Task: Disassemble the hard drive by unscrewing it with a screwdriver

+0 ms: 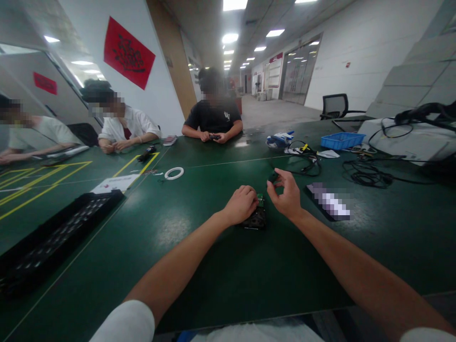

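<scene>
A flat dark device with a green circuit board [261,201] lies on the green table in front of me. My left hand [242,205] is curled over its left side, with the fingertips at the board; they are partly hidden. Up and to the right of the device, my right hand [286,194] pinches a small dark piece [273,177] between thumb and fingers. That piece is held above the tabletop, apart from the device, and is too small for me to tell its kind.
Right of my hands lies a phone [328,202]. Black cables [370,173], a blue tray [342,140] and a blue-white bag [280,140] sit beyond. To the left are a long black tray [60,232] and a white ring [174,173]. Several people sit across the table.
</scene>
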Available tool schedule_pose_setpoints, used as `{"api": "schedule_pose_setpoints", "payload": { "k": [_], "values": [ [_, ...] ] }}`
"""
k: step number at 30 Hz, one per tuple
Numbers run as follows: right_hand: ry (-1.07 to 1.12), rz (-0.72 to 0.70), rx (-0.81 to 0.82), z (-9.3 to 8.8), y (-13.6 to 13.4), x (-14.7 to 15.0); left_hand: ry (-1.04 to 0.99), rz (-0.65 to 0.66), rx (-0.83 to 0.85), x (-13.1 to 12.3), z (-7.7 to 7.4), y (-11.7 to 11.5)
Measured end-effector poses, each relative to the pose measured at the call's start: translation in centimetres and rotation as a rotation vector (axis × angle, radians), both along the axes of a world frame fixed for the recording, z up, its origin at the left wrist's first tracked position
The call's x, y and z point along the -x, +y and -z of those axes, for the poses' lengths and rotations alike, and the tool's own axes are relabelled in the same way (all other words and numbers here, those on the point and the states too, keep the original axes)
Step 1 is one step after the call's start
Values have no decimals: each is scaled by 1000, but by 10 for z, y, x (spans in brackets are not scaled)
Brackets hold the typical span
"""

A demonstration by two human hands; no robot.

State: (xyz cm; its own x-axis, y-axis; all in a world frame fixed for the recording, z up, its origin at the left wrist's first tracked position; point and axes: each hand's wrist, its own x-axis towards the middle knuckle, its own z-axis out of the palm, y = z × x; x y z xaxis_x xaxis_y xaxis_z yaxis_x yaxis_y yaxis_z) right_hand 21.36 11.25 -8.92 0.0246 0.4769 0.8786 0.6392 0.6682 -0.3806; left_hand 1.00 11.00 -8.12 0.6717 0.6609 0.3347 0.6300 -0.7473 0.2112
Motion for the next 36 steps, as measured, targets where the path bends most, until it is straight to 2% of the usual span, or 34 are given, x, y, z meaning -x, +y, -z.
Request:
{"api": "schedule_pose_setpoints", "payload": {
  "k": [20, 28, 32, 36],
  "values": [
    [14, -9, 8, 0, 1, -2, 33, 0, -16, -8, 0, 2],
    [30, 2, 5, 1, 3, -2, -64, 30, 39, 1, -1, 11],
    [35, -5, 11, 2, 3, -3, -181, -88, 72, 13, 4, 22],
    [31, -1, 14, 2, 3, -3, -239, -192, 128, 19, 16, 30]
  ]
}}
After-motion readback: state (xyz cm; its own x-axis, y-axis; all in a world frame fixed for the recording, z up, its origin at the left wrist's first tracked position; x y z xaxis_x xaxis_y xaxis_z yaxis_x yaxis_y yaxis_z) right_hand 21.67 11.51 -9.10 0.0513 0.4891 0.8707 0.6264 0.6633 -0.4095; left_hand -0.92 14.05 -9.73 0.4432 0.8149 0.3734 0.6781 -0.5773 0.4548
